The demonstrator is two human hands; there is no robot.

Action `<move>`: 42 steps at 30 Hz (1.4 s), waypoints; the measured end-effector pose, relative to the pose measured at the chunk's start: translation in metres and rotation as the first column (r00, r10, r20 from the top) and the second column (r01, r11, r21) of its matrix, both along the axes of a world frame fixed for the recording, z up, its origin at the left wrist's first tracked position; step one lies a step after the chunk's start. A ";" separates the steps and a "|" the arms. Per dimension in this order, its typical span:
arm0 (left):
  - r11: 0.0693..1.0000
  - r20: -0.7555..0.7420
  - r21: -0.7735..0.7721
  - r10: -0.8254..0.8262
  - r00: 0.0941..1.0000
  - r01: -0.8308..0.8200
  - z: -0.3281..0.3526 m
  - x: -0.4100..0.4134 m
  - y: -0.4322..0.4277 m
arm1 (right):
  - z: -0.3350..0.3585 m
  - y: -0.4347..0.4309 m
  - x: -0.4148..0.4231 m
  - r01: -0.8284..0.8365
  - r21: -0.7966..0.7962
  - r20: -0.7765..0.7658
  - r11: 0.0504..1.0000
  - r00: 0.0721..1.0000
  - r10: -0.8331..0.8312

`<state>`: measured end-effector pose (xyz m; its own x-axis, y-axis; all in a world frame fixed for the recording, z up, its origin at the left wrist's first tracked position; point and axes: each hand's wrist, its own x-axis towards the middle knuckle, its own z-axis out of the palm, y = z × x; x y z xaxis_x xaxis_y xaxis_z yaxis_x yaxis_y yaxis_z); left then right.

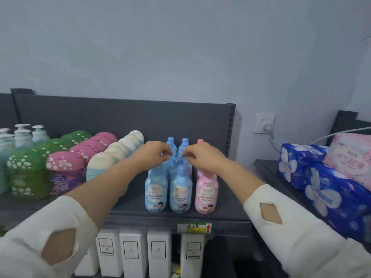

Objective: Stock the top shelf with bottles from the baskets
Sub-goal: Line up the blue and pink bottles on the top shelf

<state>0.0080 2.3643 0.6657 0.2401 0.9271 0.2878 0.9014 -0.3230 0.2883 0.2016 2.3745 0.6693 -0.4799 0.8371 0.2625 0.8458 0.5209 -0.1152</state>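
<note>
On the dark grey top shelf (pixel 128 209) stand two rows of light blue bottles (pixel 156 189) and, to their right, a row of pink bottles (pixel 206 192), all upright. My left hand (pixel 153 155) reaches over the left blue row, its fingertips pinched on the cap of a blue bottle further back. Mirroring it, my right hand (pixel 201 156) has its fingers curled on a cap in the right blue row (pixel 180 191). The hands hide the bottles under them. No basket is in view.
Left of the blue rows stand rows of cream-capped (pixel 102 167), pink mushroom-capped (pixel 64 163) and green (pixel 28 173) bottles, then pump bottles (pixel 22 135). White boxes (pixel 130 251) fill the shelf below. Blue and pink soft packs (pixel 331 189) are stacked on the right. A wall socket (pixel 264 123) holds a plug.
</note>
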 end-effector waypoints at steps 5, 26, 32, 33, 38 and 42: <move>1.000 -0.011 -0.013 -0.014 1.000 0.014 0.003 -0.002 0.005 | 0.007 0.008 -0.003 0.051 -0.016 0.009 0.999 0.999 -0.051; 0.986 -0.071 -0.070 -0.159 0.985 0.154 -0.005 -0.006 0.057 | 0.017 0.031 -0.016 0.103 -0.227 0.131 0.968 0.989 -0.075; 0.983 -0.068 -0.056 -0.180 0.981 0.176 -0.008 -0.005 0.057 | 0.012 0.028 -0.013 0.106 -0.239 0.054 0.965 0.994 -0.096; 0.982 -0.062 -0.055 -0.184 0.981 0.181 -0.008 -0.004 0.057 | 0.013 0.028 -0.013 0.104 -0.251 0.036 0.962 0.995 -0.098; 0.981 -0.064 -0.056 -0.190 0.980 0.186 -0.010 -0.002 0.059 | 0.017 0.029 -0.012 0.104 -0.320 -0.001 0.942 0.994 -0.110; 0.983 -0.067 -0.055 -0.176 0.982 0.173 -0.010 -0.001 0.061 | 0.014 0.033 -0.013 0.097 -0.306 -0.010 0.947 0.994 -0.105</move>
<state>0.0067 2.4254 0.6556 0.4178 0.8817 0.2192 0.8513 -0.4642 0.2446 0.1891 2.4076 0.6830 -0.3853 0.9228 -0.0014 0.8868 0.3699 -0.2772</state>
